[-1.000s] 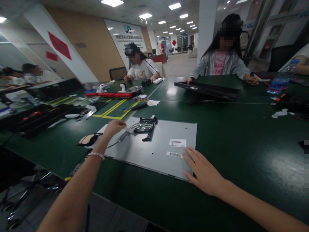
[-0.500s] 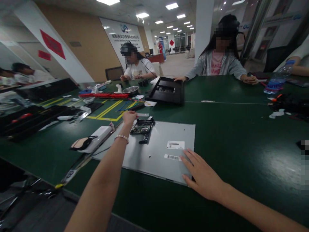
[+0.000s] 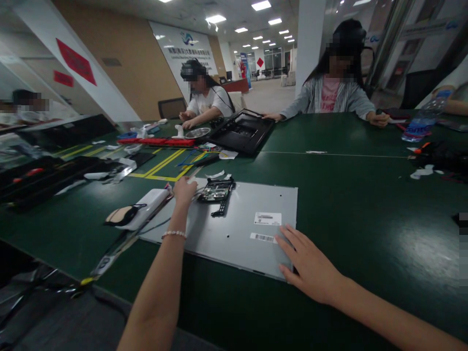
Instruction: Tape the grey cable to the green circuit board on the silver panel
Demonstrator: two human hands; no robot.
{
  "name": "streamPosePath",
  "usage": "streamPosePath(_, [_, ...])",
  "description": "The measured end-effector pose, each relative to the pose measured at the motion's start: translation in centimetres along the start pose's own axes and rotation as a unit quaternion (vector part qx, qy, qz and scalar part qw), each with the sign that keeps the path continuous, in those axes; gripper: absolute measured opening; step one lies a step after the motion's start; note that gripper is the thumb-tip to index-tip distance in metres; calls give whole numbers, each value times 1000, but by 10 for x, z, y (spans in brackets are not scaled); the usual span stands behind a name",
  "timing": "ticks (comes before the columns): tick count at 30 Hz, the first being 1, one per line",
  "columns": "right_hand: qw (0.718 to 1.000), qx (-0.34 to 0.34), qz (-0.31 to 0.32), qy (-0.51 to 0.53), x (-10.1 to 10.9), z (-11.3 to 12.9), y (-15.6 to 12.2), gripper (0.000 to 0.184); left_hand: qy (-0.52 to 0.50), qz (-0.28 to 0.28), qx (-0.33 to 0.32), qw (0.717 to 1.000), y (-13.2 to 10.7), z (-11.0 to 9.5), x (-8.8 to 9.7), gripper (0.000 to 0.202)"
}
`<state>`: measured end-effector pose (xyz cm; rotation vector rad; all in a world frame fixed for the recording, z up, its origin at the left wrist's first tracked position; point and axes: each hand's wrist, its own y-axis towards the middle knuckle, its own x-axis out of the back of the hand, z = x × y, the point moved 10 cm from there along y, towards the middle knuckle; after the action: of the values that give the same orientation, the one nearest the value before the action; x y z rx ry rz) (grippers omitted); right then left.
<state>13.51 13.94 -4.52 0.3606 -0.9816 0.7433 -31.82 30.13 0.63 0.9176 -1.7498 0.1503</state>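
Note:
A flat silver-grey panel (image 3: pixel 241 253) with two white labels lies on the green table. On its far part sits a circuit board (image 3: pixel 215 191) in a black bracket. My left hand (image 3: pixel 185 190) is closed in a pinch at the panel's far left edge, beside the board. Something pale shows at its fingertips, too small to name, and thin wires run between the hand and the board. A curled white strip (image 3: pixel 215 174) lies just behind the board. My right hand (image 3: pixel 307 265) rests open, fingers spread, on the panel's near right corner by the barcode label (image 3: pixel 262 238).
To the left lie a white box-shaped object (image 3: pixel 148 207) and cables. Across the table, a co-worker's hand touches a black frame (image 3: pixel 241 131). A metal bowl (image 3: pixel 198 133), a red strip (image 3: pixel 157 142) and a water bottle (image 3: pixel 426 119) stand farther off.
My left hand has moved left, away from the white strip, which now lies curled behind the board. The co-worker's black frame has tilted and shifted left. My right hand stays on the panel.

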Motion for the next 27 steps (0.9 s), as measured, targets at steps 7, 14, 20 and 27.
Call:
streamPosePath(7, [1000,-17,16,-6,0,-1,-3,67,40,49,22,998,-19,31,0,51])
streamPosePath(14, [1000,-12,8,13,8,2,-5,64,56,79,46,994,-25,39,2,47])
streamPosePath(20, [989,-39,-46,135,30,-30,2,56,69,86,54,992,-29,36,7,46])
streamPosePath(27, [921,-166,-252,246,81,-125,-2,55,87,89,44,991,-36,21,12,39])
